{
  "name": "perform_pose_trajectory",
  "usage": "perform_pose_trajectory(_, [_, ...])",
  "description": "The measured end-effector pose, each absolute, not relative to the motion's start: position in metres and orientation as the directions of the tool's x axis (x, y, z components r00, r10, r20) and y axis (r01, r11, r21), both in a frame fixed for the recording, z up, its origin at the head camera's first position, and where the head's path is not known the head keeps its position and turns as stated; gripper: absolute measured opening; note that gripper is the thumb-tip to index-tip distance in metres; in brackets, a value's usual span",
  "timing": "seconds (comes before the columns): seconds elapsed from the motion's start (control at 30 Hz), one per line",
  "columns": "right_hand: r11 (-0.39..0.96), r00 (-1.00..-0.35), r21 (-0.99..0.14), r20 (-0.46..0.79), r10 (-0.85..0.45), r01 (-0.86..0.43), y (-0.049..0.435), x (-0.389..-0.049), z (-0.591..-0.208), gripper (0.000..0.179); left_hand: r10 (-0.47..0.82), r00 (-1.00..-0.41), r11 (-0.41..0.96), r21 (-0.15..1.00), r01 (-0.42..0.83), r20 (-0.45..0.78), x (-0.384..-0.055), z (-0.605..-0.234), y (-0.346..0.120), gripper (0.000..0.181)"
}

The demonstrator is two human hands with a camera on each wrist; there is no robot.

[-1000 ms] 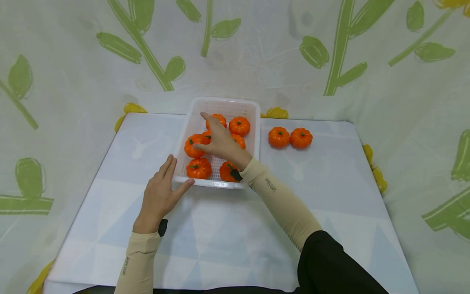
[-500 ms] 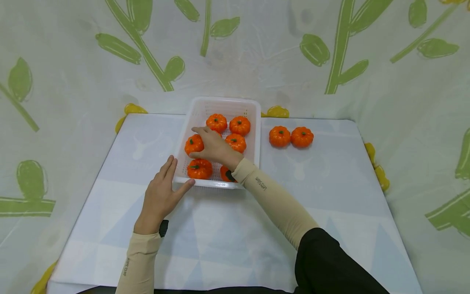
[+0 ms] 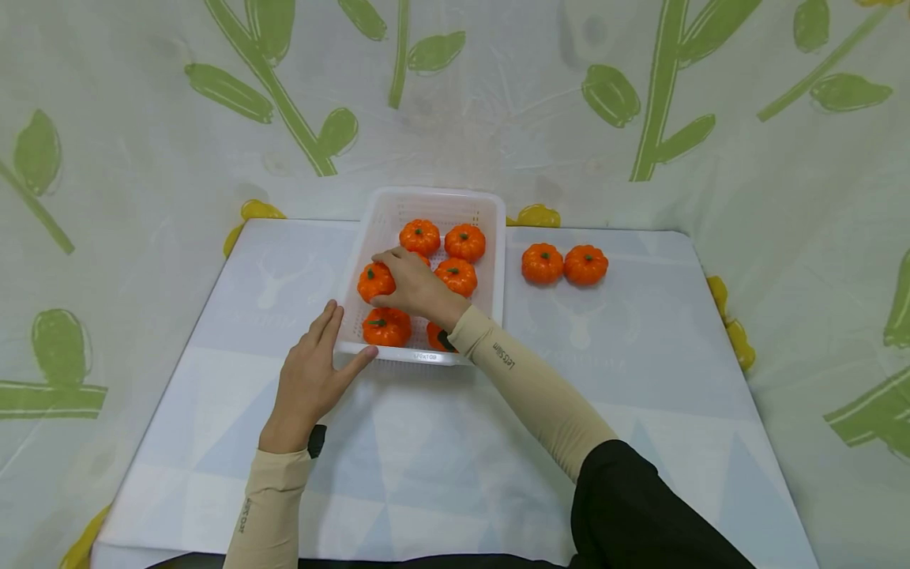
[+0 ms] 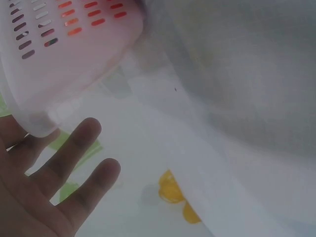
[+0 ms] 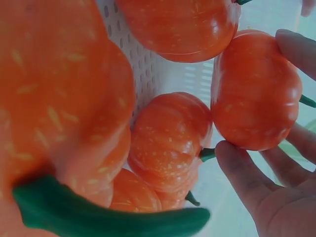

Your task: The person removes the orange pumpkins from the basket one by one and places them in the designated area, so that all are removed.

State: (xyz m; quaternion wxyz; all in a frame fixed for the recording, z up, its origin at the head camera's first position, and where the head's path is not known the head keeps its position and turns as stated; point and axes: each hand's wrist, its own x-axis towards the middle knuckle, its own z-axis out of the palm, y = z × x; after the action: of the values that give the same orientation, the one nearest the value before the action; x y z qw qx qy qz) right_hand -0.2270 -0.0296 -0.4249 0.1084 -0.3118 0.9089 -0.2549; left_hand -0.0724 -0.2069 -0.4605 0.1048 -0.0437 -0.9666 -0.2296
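Fingers of the right hand [image 3: 418, 288] are gripping an orange pumpkin [image 3: 374, 282] lying at nine o'clock inside the white basket [image 3: 455, 205]. Left hand [image 3: 304, 383] fingers are extending straight, thumb spread wide, touching the basket's seven o'clock corner. Two loose pumpkins [image 3: 543, 263] are sitting side by side on the tablecloth [image 3: 569, 363], three o'clock of the basket.

A right hand [image 5: 286, 207] grips a glossy, rounded orange pumpkin [image 5: 256, 91] beside other green-stemmed orange pumpkins [image 5: 170, 140] in a white perforated plastic basket [image 5: 160, 74].
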Motion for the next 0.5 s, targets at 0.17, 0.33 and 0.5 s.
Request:
perform_pose_trajectory(0.17, [0.663, -0.783, -0.555, -0.033, -0.621, -0.502, -0.027, -0.227, -0.421, 0.074, 0.040, -0.973, 0.891, 0.433, 0.137, 0.226, -0.072, -0.460, -0.206, 0.093])
perform_pose_trajectory(0.33, [0.658, -0.794, -0.564, -0.007, -0.608, -0.499, -0.023, -0.227, -0.412, 0.074, 0.035, -0.975, 0.894, 0.430, 0.129, 0.220, -0.071, -0.460, -0.206, 0.094])
perform_pose_trajectory(0.5, [0.621, -0.812, -0.617, 0.052, -0.582, -0.484, -0.014, -0.226, -0.403, 0.073, 0.038, -0.972, 0.892, 0.430, 0.137, 0.231, -0.072, -0.461, -0.207, 0.095])
